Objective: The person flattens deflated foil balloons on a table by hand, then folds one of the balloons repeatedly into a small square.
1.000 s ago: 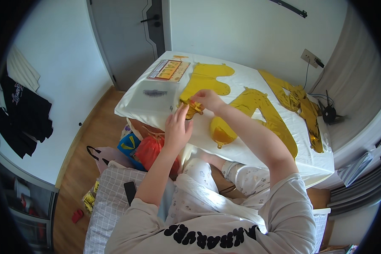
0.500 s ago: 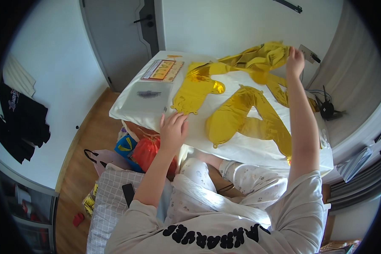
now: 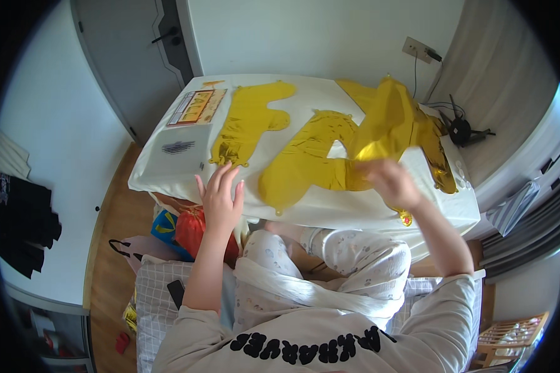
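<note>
Head view: a white-covered table (image 3: 330, 214) is overlaid with 3 gold foil shapes. From its middle toward the near edge, a holed foil piece (image 3: 292, 165) is spread; toward the far right corner, a crumpled foil sheet (image 3: 392, 118) is bunched up; on the left half, a notched foil piece (image 3: 239, 127) is laid flat. By the far left corner, a printed card (image 3: 199, 107) is placed. The right hand (image 3: 391, 182) is blurred near the bunched foil; whether anything is grasped cannot be told. At the near edge, the left hand (image 3: 221, 198) is held with fingers spread, nothing gripped.

glossy creased gold foil shapes (image 3: 292, 161), matt white cloth table cover (image 3: 313, 96), smooth wood-look floor (image 3: 121, 217)
</note>
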Demonstrator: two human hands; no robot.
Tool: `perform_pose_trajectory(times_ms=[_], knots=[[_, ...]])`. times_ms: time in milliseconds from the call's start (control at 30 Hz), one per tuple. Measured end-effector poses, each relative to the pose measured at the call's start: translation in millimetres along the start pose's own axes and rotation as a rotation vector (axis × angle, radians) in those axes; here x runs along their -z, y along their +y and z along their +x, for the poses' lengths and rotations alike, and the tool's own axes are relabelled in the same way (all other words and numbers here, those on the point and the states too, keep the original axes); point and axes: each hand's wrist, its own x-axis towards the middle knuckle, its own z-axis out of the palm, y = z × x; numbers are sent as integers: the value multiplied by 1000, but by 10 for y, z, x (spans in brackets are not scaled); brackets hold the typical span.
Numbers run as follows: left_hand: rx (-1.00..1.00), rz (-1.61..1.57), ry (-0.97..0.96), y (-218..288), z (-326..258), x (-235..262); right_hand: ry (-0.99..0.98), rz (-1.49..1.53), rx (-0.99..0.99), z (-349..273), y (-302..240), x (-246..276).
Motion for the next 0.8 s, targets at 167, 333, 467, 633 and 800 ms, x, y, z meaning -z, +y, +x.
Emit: perform_pose_trajectory(times_ms=[167, 333, 467, 633, 800], knots=[[-192, -207, -191, 390, 89, 78, -277, 249, -33, -407, 114, -436], [-248, -252, -446, 450, 97, 82, -356, 487, -6, -393, 247, -291], [-256, -263, -405, 365, -16, 1, 23, -260, -278, -164, 229, -298], [-257, -303, -399, 339, -41, -42, -174, -319, -362, -47, 446, -484], [-230, -293, -388, 387, -27, -32, -202, -236, -188, 322, 633, -743]])
